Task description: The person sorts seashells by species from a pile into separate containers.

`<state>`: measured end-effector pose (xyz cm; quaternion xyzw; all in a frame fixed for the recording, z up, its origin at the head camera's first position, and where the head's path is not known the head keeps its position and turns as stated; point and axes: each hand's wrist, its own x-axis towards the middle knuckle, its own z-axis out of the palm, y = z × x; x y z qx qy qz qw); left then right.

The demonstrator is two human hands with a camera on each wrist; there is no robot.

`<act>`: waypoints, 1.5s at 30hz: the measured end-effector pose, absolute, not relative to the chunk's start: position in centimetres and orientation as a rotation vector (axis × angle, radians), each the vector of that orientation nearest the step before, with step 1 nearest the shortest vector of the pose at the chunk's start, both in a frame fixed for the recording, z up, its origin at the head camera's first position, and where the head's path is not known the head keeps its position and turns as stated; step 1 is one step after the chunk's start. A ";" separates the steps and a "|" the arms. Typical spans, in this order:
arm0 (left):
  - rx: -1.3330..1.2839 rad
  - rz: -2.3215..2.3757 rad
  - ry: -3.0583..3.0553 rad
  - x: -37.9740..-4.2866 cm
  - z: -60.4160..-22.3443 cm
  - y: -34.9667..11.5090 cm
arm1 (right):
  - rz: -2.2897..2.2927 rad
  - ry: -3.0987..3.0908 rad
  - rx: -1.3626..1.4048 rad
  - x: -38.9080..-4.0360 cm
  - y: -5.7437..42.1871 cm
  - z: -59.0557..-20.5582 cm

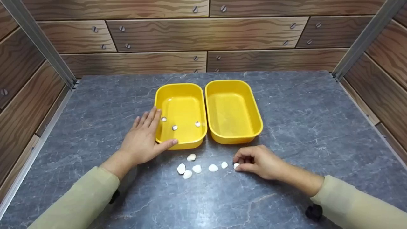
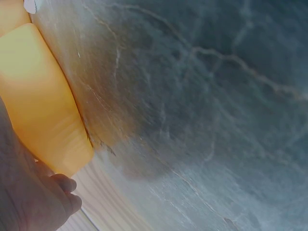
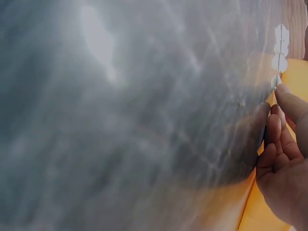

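Observation:
My left hand (image 1: 141, 140) rests on the left yellow tray (image 1: 205, 127), fingers extended along its left rim and the thumb lying across the front rim. Inside that tray are three small shells, one (image 1: 175, 127) near the middle. On the table in front, my right hand (image 1: 262, 162) pinches a small white seashell (image 1: 236, 166) between thumb and fingertips. To its left lie several more white seashells, the nearest a small one (image 1: 224, 165), then a wider shell (image 1: 213, 168). In the right wrist view the right hand (image 3: 288, 178) has its other fingers curled.
A second yellow tray (image 1: 233, 138) stands right beside the first, with no shells in it. Both sit on a dark marbled table (image 1: 178, 206). Wood-patterned panels (image 1: 206, 35) and metal posts (image 1: 365, 41) bound the back and sides.

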<state>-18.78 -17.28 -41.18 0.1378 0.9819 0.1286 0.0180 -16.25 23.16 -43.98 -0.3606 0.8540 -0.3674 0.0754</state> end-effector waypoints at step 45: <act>0.444 0.394 3.054 -18.8 -41.3 -17.4 | -1.154 2.518 -1.303 -16.0 20.3 -38.1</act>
